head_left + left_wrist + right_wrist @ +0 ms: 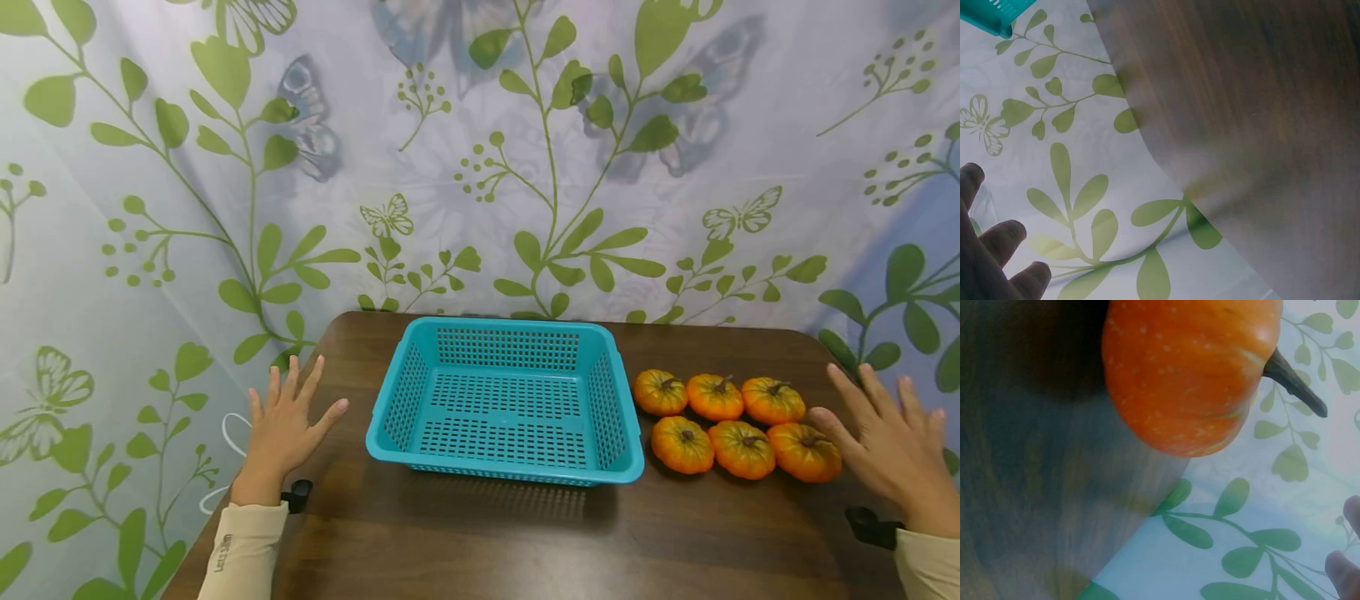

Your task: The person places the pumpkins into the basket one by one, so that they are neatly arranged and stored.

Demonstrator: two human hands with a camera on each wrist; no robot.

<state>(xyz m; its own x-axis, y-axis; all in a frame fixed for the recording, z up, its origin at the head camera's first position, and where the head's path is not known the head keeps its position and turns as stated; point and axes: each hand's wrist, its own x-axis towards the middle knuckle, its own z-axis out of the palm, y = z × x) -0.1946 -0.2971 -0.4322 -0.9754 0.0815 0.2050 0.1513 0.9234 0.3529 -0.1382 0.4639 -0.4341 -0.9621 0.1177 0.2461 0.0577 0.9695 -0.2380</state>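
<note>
In the head view a turquoise plastic basket (504, 475) with slotted walls stands on a brown wooden table, with nothing inside it. Right of it, several small orange pumpkins (742, 450) sit in two rows. My left hand (285, 433), fingers spread, hovers at the table's left edge, apart from the basket. Over the right side my right hand (892, 442) is spread too, its thumb close to the nearest pumpkin (804, 452). The right wrist view shows one pumpkin (1185, 375) large, with a dark stem, and fingertips at the lower right. Neither hand holds anything.
The brown table (465, 542) has rounded far corners. A pale curtain (450, 183) printed with green leaves and butterflies hangs right behind it and along its sides. A white cable (225, 433) loops beside the table's left edge.
</note>
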